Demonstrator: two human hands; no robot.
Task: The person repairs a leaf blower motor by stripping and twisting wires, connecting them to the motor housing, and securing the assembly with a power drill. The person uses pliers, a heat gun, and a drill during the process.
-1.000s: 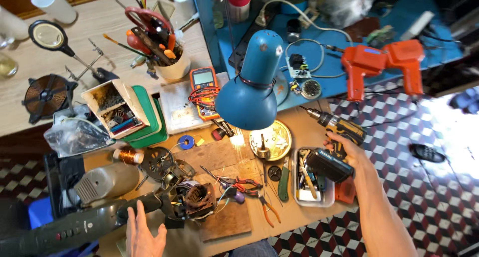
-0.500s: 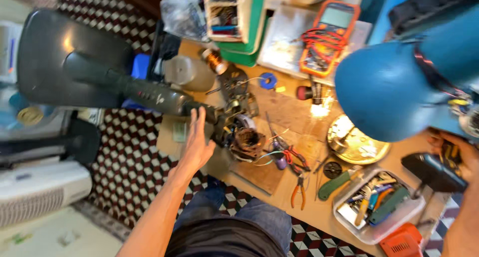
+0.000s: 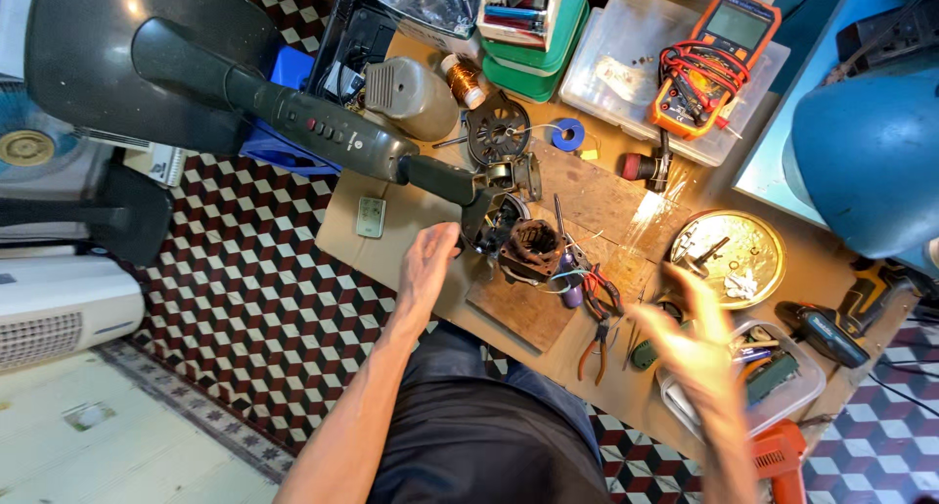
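Reaching at frame centre, left hand (image 3: 427, 264) open, fingers beside the motor coil (image 3: 533, 250) on the tabletop (image 3: 391, 250); right hand (image 3: 699, 352) blurred, fingers spread, empty.

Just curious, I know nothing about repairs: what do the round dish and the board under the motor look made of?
The round dish looks like brass-coloured metal: shiny, reflecting lamp light. The board under the motor looks like bare wood: brown, matte, visible grain.

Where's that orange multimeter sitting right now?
In the head view the orange multimeter lies at the top right of the workbench, on a clear plastic box, its red leads coiled over it, just left of the blue lamp shade.
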